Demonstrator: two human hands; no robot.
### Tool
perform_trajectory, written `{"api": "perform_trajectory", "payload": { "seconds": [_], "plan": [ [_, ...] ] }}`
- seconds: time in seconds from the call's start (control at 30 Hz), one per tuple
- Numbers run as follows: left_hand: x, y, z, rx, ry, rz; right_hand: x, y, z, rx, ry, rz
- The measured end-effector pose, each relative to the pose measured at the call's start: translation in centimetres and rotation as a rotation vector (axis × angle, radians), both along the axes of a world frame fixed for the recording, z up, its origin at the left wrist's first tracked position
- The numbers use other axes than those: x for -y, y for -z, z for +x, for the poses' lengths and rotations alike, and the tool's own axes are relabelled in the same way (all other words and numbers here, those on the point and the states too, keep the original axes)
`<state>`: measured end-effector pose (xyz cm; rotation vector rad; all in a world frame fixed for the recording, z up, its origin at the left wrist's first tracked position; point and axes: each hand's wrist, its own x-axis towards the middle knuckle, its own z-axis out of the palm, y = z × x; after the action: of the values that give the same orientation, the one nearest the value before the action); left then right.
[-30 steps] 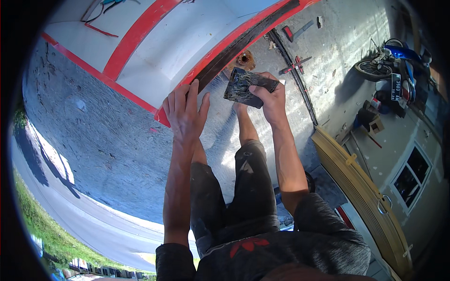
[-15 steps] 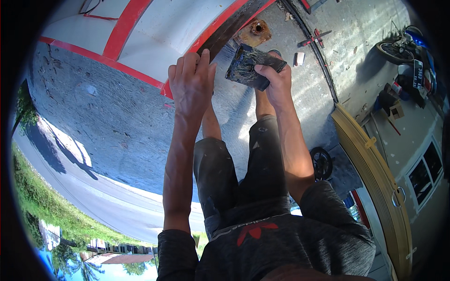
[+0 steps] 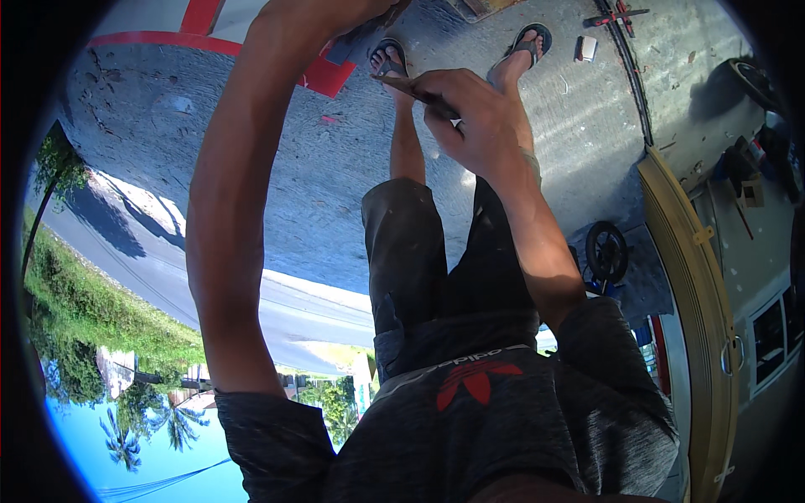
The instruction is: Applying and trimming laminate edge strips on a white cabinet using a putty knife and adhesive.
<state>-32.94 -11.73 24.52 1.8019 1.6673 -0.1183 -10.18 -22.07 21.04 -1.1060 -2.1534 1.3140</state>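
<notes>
My right hand [image 3: 474, 113] is closed on a dark flat rectangular piece [image 3: 428, 94], which shows nearly edge-on. Thumb and fingers pinch it between them, above my sandalled feet. My left arm reaches up to the top edge, where my left hand [image 3: 335, 12] is partly cut off. Its fingertips lie out of clear sight beside a dark edge [image 3: 369, 33]. Just below that hand is the red corner [image 3: 331, 77] of a white panel with red borders [image 3: 159, 38].
Rough concrete [image 3: 210, 151] lies underfoot. A small white box [image 3: 586, 49] and a red-and-black tool [image 3: 620, 17] lie to the right, next to a dark cable [image 3: 631, 75]. Further right are a folding tan door [image 3: 692, 268] and a wheel [image 3: 606, 251].
My view has shifted, and the panel sits higher. My left hand has gone up to the top edge. My right hand has turned the dark piece from face-on to nearly edge-on.
</notes>
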Motion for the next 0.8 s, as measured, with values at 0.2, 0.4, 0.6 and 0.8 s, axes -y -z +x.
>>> {"api": "perform_trajectory", "payload": {
  "seconds": [0.2,0.4,0.6,0.8],
  "plan": [
    [0.4,1.6,-0.7,0.039,-0.033,0.117,1.5,-0.1,-2.2,0.197,-0.126,0.408],
    [4.9,15.6,-5.1,-0.669,0.224,0.593,1.4,0.3,-4.5,0.204,-0.129,0.656],
    [-1.7,2.6,-2.5,0.048,-0.093,-0.219,0.2,3.4,-1.2,0.307,-0.206,0.852],
    [-2.6,3.2,-2.7,0.054,-0.039,-0.259,0.9,3.5,-1.5,0.436,-0.247,0.825]
  ]
}}
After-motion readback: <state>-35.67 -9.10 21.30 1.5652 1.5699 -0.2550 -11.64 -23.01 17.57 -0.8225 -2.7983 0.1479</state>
